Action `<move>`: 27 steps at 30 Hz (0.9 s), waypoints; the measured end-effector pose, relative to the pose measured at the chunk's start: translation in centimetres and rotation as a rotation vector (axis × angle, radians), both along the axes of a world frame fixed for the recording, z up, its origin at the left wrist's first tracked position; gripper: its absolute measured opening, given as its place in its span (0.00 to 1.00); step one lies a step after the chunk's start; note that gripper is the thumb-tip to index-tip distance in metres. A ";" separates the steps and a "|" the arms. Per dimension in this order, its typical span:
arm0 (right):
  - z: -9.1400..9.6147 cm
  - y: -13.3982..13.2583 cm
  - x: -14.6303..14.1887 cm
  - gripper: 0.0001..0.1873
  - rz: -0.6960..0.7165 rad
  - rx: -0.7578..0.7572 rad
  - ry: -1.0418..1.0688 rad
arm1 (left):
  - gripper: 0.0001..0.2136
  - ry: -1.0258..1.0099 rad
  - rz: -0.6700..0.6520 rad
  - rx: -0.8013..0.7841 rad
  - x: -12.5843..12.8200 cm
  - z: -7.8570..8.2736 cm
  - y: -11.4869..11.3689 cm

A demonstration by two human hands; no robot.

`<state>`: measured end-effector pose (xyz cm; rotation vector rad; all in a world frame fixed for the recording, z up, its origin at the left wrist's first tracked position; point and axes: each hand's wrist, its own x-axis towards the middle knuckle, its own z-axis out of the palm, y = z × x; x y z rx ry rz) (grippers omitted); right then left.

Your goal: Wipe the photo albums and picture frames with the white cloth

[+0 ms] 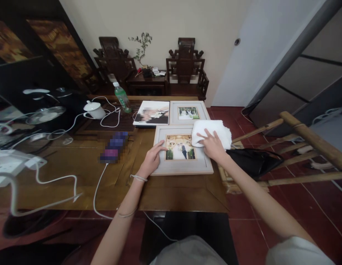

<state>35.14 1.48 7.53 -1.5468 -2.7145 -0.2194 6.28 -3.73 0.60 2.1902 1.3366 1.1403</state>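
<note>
A light wooden picture frame (184, 170) lies flat near the table's right end, with a photo of a couple in its middle. My left hand (152, 160) grips its left side, the index finger stretched over the rim and the other fingers bent. On the frame's upper right corner, my right hand (212, 144) presses down on a folded white towel (219, 129), fingers partly spread over it. Part of the towel hangs past the frame's right edge. Behind lie a second frame (175, 110) with a smaller photo and a photo album (162, 110), side by side.
Left on the wooden table (126, 191) are a phone (114, 147) on a cable, a green bottle (122, 97), a lidded white cup (95, 109), a pot (46, 116) and a power strip (10, 165). A bamboo chair (303, 136) holding a black bag (253, 162) stands right.
</note>
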 end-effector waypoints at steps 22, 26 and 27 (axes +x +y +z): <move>1.7 -0.1 -5.0 0.31 0.146 0.130 0.118 | 0.18 0.037 0.088 0.000 0.4 -1.0 0.3; -0.2 3.8 -11.1 0.19 0.296 0.160 0.077 | 0.21 0.010 0.070 0.011 0.2 -1.0 0.5; -0.8 4.4 -12.2 0.17 0.310 0.146 0.057 | 0.21 0.011 0.064 0.011 0.2 -1.0 0.5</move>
